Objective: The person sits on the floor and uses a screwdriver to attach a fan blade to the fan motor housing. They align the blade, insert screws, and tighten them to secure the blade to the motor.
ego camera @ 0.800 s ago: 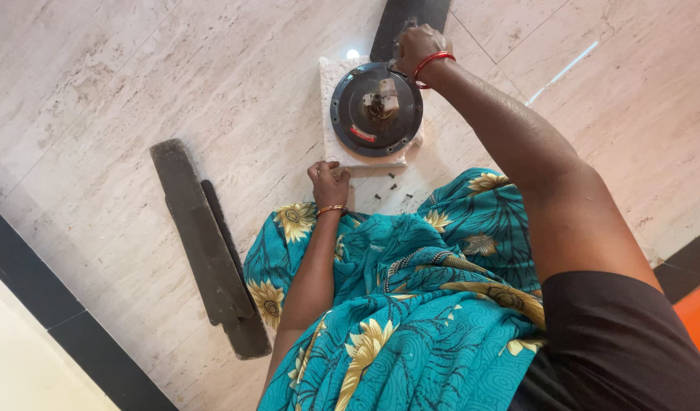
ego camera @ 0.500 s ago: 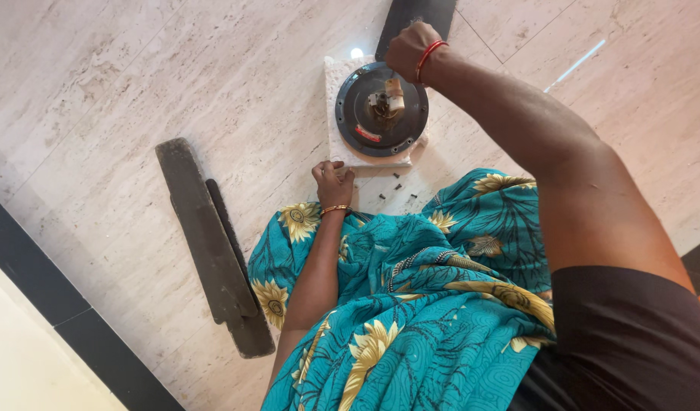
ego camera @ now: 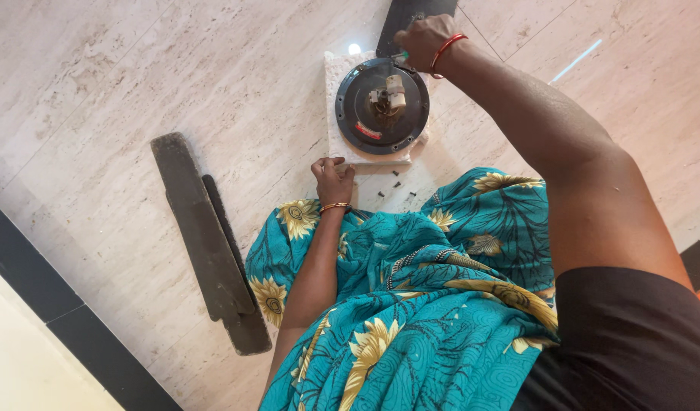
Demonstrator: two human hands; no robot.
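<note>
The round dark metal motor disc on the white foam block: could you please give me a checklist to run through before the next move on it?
1. Round dark metal motor disc seated flat on the white foam block: ok.
2. Left hand steadying the block's near edge: ok.
3. Right hand at the disc's far rim, closed on a small tool: cannot tell which tool.
4. Small dark loose screws gathered on the floor near the block: ok.
5. Long dark flat blades lying apart from the disc: ok.

Pale marble floor (ego camera: 98, 76). A white pad (ego camera: 336, 114) lies at top centre, small dark screws (ego camera: 395, 186) just below it, two dark blades (ego camera: 205, 236) at left, another blade (ego camera: 399, 19) at the top edge.
</note>
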